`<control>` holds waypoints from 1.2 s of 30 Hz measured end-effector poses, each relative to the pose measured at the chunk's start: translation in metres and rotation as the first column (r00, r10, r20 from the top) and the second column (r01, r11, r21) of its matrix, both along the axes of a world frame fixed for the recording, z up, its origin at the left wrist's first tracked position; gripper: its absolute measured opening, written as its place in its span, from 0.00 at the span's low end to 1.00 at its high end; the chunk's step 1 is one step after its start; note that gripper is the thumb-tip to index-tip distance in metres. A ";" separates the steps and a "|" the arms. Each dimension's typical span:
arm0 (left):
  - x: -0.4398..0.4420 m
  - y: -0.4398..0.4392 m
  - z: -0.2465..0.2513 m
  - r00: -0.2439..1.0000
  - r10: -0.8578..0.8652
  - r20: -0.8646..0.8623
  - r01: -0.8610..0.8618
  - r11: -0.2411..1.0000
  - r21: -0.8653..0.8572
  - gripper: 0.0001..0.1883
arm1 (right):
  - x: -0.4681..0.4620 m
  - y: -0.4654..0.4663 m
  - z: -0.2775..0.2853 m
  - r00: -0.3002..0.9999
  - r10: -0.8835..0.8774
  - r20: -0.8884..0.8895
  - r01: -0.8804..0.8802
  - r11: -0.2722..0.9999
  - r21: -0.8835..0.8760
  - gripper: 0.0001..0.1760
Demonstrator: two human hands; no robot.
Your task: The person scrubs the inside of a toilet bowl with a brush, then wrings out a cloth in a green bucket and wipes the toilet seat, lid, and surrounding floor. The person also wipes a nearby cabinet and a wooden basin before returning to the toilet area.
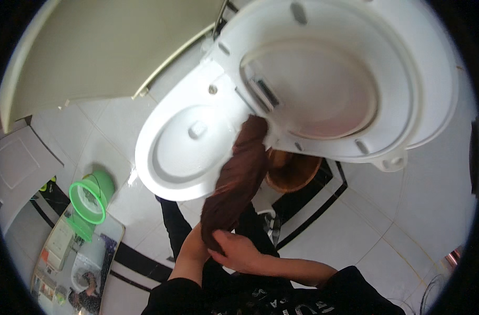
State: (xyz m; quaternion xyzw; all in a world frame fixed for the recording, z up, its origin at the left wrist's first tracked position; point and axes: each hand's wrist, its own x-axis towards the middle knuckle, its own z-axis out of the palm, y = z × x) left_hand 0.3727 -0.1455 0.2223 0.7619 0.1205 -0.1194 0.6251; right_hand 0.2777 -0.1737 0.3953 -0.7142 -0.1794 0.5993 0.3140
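A dark brown cloth stretches from my left wrist out over the rim of a white toilet bowl. My left forearm runs into the near end of the cloth, and the left hand is hidden in or under it. My right hand grips the cloth's near edge beside the left wrist, thumb and fingers closed on the fabric. Behind the cloth's far end, the toilet seat and lid stand raised. The bowl holds some water at its drain.
A brown bin stands close by the toilet's right side. A green bucket stands left on the tiled floor, near a mirror with reflections. A beige panel reaches over the upper left.
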 end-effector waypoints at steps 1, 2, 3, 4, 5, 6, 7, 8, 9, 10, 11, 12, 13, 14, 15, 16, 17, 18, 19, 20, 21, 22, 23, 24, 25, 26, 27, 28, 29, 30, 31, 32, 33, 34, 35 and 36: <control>0.000 0.016 0.017 1.000 0.002 -0.008 -0.002 0.999 0.043 0.10 | 0.002 0.007 0.005 0.999 0.033 0.005 -0.034 0.999 0.014 0.20; 0.003 0.032 0.035 1.000 0.002 -0.018 0.000 0.995 0.100 0.09 | 0.006 0.012 0.010 0.997 0.074 -0.014 -0.074 0.997 0.032 0.23; 0.005 0.048 0.052 0.999 -0.002 -0.035 0.008 0.986 0.168 0.07 | 0.012 0.014 0.017 0.986 0.159 0.047 -0.162 0.984 0.073 0.25; 0.008 0.062 0.069 0.998 -0.008 -0.058 0.022 0.972 0.235 0.06 | 0.021 0.012 0.028 0.971 0.202 0.125 -0.215 0.972 0.099 0.26; 0.012 0.075 0.086 0.996 -0.015 -0.083 0.041 0.948 0.316 0.05 | 0.030 0.008 0.043 0.950 0.235 0.206 -0.272 0.947 0.173 0.28; 0.018 0.087 0.103 0.994 -0.025 -0.109 0.067 0.914 0.400 0.04 | 0.047 0.001 0.058 0.869 0.166 0.466 -0.262 0.954 0.149 0.30; 0.023 0.096 0.117 0.991 -0.026 -0.132 0.086 0.876 0.475 0.03 | 0.075 -0.010 0.071 0.911 0.066 0.408 -0.128 0.983 0.128 0.28; 0.029 0.103 0.129 0.988 -0.026 -0.154 0.106 0.839 0.534 0.03 | 0.104 -0.025 0.092 0.710 -0.117 0.694 -0.012 0.984 0.178 0.25; 0.031 0.110 0.139 0.972 0.000 -0.237 0.143 0.798 0.586 0.03 | 0.134 -0.032 0.106 0.537 -0.326 0.778 0.190 0.945 0.265 0.25; 0.033 0.113 0.145 0.989 -0.004 -0.149 0.097 0.777 0.622 0.03 | 0.161 -0.041 0.120 0.301 -0.373 0.878 0.339 0.902 0.268 0.26; 0.035 0.117 0.148 0.991 0.021 -0.129 0.068 0.760 0.646 0.04 | 0.196 -0.051 0.133 -0.117 -0.096 0.988 0.056 0.993 0.103 0.25; 0.038 0.121 0.147 0.998 0.067 0.016 -0.062 0.771 0.634 0.04 | 0.220 -0.055 0.139 -0.187 -0.091 0.978 0.116 0.987 0.114 0.23; 0.039 0.124 0.143 0.981 0.119 0.155 -0.190 0.774 0.605 0.04 | 0.246 -0.057 0.142 -0.223 -0.038 0.974 0.143 0.987 0.071 0.22; 0.045 0.127 0.134 0.969 0.159 0.188 -0.242 0.755 0.610 0.05 | 0.263 -0.057 0.142 -0.258 -0.017 0.966 0.161 0.985 0.060 0.21; 0.048 0.128 0.123 0.975 0.095 0.202 -0.214 0.650 0.729 0.05 | 0.273 -0.058 0.142 -0.052 0.007 0.999 0.228 0.974 0.005 0.20; 0.068 0.134 0.106 0.994 0.034 0.105 -0.108 0.501 0.859 0.06 | 0.282 -0.057 0.139 0.174 -0.004 0.985 0.312 0.949 -0.052 0.19; 0.080 0.137 0.090 0.996 0.027 0.087 -0.090 0.469 0.879 0.06 | 0.288 -0.055 0.136 0.372 -0.044 0.927 0.330 0.940 -0.088 0.19; 0.092 0.139 0.073 0.997 0.028 0.071 -0.076 0.451 0.889 0.06 | 0.290 -0.054 0.130 0.288 -0.063 0.955 0.292 0.956 -0.025 0.16; 0.102 0.136 0.057 0.994 0.084 0.076 -0.110 0.537 0.837 0.06 | 0.289 -0.053 0.127 0.281 -0.097 0.955 0.349 0.937 -0.008 0.16; 0.114 0.129 0.043 0.996 0.087 0.001 -0.051 0.577 0.815 0.05 | 0.288 -0.053 0.124 0.287 -0.163 0.944 0.363 0.931 0.050 0.15; 0.120 0.120 0.031 0.995 0.082 0.048 -0.086 0.570 0.817 0.04 | 0.285 -0.053 0.122 0.301 -0.224 0.927 0.421 0.903 0.082 0.14; 0.125 0.112 0.022 0.994 0.093 0.053 -0.098 0.594 0.798 0.04 | 0.282 -0.054 0.120 0.244 -0.206 0.948 0.340 0.933 0.116 0.14; 0.131 0.103 0.014 0.993 0.106 0.056 -0.110 0.636 0.763 0.03 | 0.281 -0.054 0.119 0.243 -0.213 0.947 0.309 0.942 0.132 0.14; 0.133 0.093 0.010 0.992 0.114 0.057 -0.120 0.684 0.720 0.03 | 0.278 -0.055 0.118 0.247 -0.216 0.944 0.325 0.937 0.130 0.14; 0.138 0.087 0.008 0.991 0.113 0.068 -0.128 0.709 0.693 0.02 | 0.277 -0.055 0.118 0.241 -0.239 0.941 0.373 0.918 0.138 0.14; 0.142 0.080 0.009 0.990 0.115 0.085 -0.142 0.746 0.651 0.02 | 0.276 -0.055 0.118 0.225 -0.217 0.950 0.334 0.933 0.134 0.14; 0.146 0.074 0.012 0.987 0.117 0.107 -0.157 0.783 0.602 0.01 | 0.275 -0.054 0.118 0.232 -0.224 0.947 0.313 0.939 0.145 0.14; 0.151 0.067 0.017 0.986 0.112 0.127 -0.164 0.820 0.549 0.01 | 0.275 -0.054 0.118 0.238 -0.240 0.941 0.309 0.937 0.161 0.15; 0.154 0.061 0.023 0.983 0.108 0.148 -0.167 0.856 0.490 0.01 | 0.274 -0.054 0.117 0.242 -0.255 0.936 0.311 0.934 0.174 0.15; 0.159 0.055 0.030 0.980 0.100 0.173 -0.166 0.889 0.427 0.02 | 0.275 -0.054 0.117 0.232 -0.255 0.939 0.302 0.936 0.180 0.16; 0.163 0.047 0.039 0.975 0.094 0.200 -0.162 0.919 0.359 0.02 | 0.275 -0.054 0.117 0.217 -0.255 0.942 0.288 0.939 0.188 0.17; 0.165 0.039 0.048 0.972 0.088 0.220 -0.152 0.944 0.294 0.03 | 0.276 -0.055 0.117 0.217 -0.252 0.943 0.287 0.940 0.185 0.18; 0.167 0.030 0.058 0.967 0.081 0.240 -0.137 0.964 0.226 0.04 | 0.277 -0.056 0.117 0.216 -0.261 0.941 0.284 0.939 0.195 0.19; 0.169 0.021 0.067 0.962 0.069 0.264 -0.113 0.981 0.158 0.04 | 0.279 -0.058 0.116 0.230 -0.262 0.937 0.301 0.935 0.187 0.21; 0.170 0.011 0.076 0.959 0.058 0.278 -0.086 0.992 0.091 0.05 | 0.280 -0.061 0.116 0.236 -0.282 0.930 0.342 0.920 0.192 0.22; 0.174 0.001 0.085 0.952 0.045 0.303 -0.055 0.998 0.027 0.05 | 0.282 -0.063 0.116 0.251 -0.263 0.931 0.313 0.933 0.179 0.24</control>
